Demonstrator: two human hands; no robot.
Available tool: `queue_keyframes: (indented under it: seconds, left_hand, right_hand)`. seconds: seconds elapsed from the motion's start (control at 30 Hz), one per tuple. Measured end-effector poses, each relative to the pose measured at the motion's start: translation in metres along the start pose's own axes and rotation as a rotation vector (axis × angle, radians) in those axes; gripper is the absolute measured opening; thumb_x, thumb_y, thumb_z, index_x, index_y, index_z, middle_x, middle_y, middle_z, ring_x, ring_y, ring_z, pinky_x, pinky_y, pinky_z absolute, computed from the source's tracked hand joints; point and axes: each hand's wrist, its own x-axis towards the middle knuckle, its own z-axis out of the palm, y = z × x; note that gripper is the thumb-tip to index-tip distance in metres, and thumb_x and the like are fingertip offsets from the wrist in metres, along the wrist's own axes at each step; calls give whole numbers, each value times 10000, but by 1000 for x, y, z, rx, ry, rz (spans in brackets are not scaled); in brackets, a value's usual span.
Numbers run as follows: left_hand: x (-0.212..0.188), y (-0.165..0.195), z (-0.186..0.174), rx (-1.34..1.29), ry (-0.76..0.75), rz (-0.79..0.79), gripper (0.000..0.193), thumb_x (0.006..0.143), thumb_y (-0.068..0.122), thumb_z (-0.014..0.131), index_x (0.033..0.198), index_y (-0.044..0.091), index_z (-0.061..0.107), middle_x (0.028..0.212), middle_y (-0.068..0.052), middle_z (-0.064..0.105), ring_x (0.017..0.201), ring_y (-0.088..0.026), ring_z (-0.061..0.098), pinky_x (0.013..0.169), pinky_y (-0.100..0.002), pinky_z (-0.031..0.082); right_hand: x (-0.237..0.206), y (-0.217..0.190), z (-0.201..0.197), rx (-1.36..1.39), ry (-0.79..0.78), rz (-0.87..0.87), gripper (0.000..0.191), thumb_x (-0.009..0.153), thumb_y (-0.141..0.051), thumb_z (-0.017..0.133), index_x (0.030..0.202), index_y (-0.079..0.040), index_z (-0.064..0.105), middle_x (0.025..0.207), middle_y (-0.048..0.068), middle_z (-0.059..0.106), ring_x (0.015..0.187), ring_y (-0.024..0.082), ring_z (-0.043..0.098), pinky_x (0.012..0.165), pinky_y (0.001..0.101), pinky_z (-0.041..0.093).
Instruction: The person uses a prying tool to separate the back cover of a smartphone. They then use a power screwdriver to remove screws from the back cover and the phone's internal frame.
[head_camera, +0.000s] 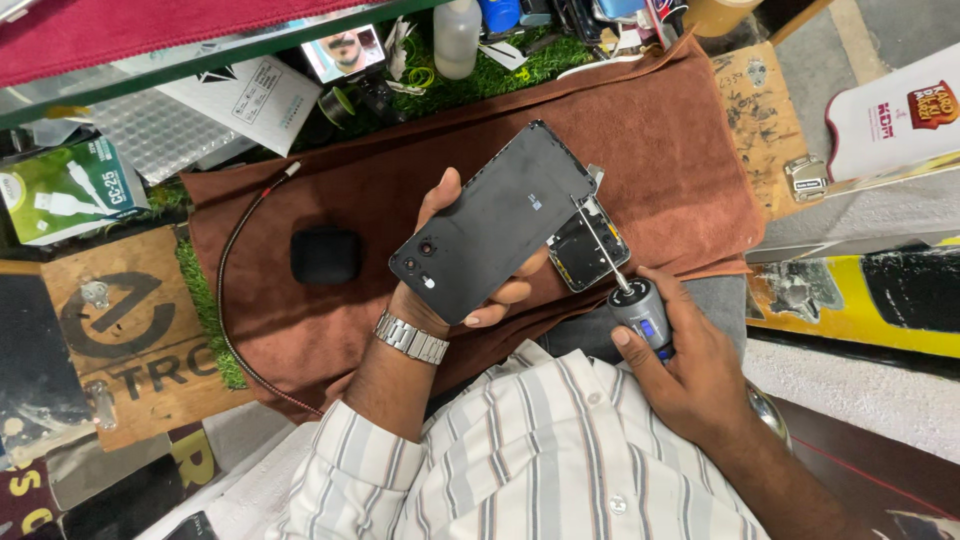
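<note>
Over the brown cloth (660, 140), our left hand (450, 265) clasps the black phone (495, 220) while our right hand (680, 350) grips the electric screwdriver (640, 310), bit at its edge; unscrewing seemingly underway, needing steady alignment.

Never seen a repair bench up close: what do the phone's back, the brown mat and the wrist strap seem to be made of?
Phone back: probably matte black plastic, with a soft, dull sheen.
Brown mat: cloth, likely towelling, fuzzy and folded at its edges.
Wrist strap on the left hand: metal, by its shiny silver links.
</note>
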Motion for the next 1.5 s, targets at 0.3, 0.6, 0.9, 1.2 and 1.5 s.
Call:
queue_keyframes:
  seconds: [0.3,0.6,0.9,1.2,1.5]
  left_hand:
    - [2,0,-4,5,-30,21,832,980,758,443,1428,59,497,973,-164,516,602,-170,431,392,-291,478]
    - [1,0,-6,90,19,52,846,966,756,461,1374,18,528,912,-152,490,585,-142,421,358,-267,454]
    - [-6,5,-7,80,55,-43,871,979,797,389,1364,34,557,922,-177,560,600,-188,456,367,-268,416]
    - [14,-11,-8,558,164,-298,809,1076,691,343,1550,46,459,925,-120,608,582,-145,547,399,-233,439]
    - [15,-6,11,475,55,-42,960,1047,745,327,1610,-31,383,1330,-197,664,1149,-239,699,958,-355,594]
  right_hand:
    - [0,6,1,24,15,-14,620,933,-338,636,1454,-43,477,1060,170,727,637,199,698,648,325,557]
    - [2,9,2,17,45,-47,603,949,-332,635,1452,-38,478,1032,164,725,671,181,691,651,321,547]
    - [3,26,4,72,95,-30,603,964,-293,644,1470,-23,456,1044,142,712,807,184,656,750,321,519]
    - [-2,43,3,502,65,-290,588,1037,-209,617,1527,23,388,1239,92,592,1100,133,579,1016,296,477]
    - [14,43,16,812,-27,-33,553,1051,-329,576,1488,-24,425,1106,124,636,979,160,614,863,315,509]
